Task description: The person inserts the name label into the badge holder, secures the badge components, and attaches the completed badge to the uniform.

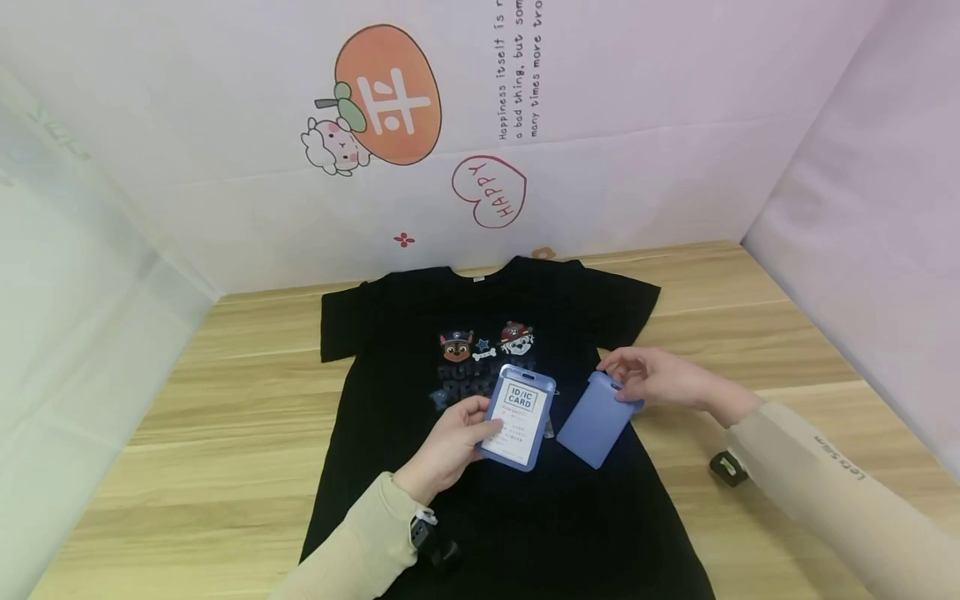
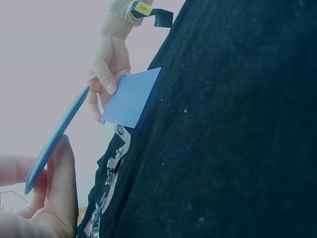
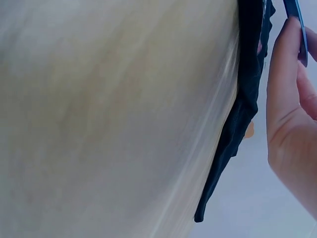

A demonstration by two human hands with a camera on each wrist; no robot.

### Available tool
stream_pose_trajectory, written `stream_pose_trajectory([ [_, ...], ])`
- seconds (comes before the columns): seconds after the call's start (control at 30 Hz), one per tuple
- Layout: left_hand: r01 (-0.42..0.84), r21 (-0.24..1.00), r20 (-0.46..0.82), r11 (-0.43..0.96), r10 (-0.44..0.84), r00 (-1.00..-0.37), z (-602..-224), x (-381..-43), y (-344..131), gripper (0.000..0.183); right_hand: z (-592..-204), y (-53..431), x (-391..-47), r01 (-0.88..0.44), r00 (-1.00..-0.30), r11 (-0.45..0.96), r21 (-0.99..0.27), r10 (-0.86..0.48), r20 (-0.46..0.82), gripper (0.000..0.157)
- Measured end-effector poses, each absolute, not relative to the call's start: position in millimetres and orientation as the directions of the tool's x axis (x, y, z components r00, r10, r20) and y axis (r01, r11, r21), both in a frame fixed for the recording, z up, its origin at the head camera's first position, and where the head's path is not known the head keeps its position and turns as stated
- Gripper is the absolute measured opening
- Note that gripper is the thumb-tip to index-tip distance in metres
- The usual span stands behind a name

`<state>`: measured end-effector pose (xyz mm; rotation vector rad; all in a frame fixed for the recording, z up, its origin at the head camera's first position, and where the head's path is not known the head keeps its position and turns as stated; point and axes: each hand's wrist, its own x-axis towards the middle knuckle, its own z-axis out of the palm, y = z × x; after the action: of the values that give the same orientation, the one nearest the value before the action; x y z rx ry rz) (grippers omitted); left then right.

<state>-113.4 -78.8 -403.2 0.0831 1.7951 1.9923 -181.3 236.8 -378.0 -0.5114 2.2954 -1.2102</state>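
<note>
Wooden table [image 1: 225, 433] holds a black shirt [image 1: 420, 333]. My left hand [image 1: 450, 446] pinches 1 card holder [image 1: 519, 417], tilted up. My right hand [image 1: 660, 379] grips the plain holder [image 1: 596, 425], hiding its top; it slants.

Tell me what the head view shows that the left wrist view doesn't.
Head view only: the ID/IC label on the card holder in the left hand, the T-shirt cartoon print, and the wooden table. Left wrist view only: a metal clip on the shirt. Both show the right hand holding the plain blue holder.
</note>
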Motion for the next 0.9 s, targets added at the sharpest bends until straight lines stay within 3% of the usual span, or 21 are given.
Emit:
stream_pose_trajectory([
  [0.5, -0.278, 0.960, -0.246, -0.037, 0.366, -0.898, -398, -112, -79, 0.027, -372, 236, -178, -0.041, -0.808, 0.456, -0.889, -0.538, -0.239, 0.044],
  [0.9, -0.286, 0.957, -0.249, -0.048, 0.373, -0.894, -399, -112, -79, 0.026, -369, 237, -177, 0.009, -0.899, 0.283, -0.959, -0.418, -0.132, 0.046],
])
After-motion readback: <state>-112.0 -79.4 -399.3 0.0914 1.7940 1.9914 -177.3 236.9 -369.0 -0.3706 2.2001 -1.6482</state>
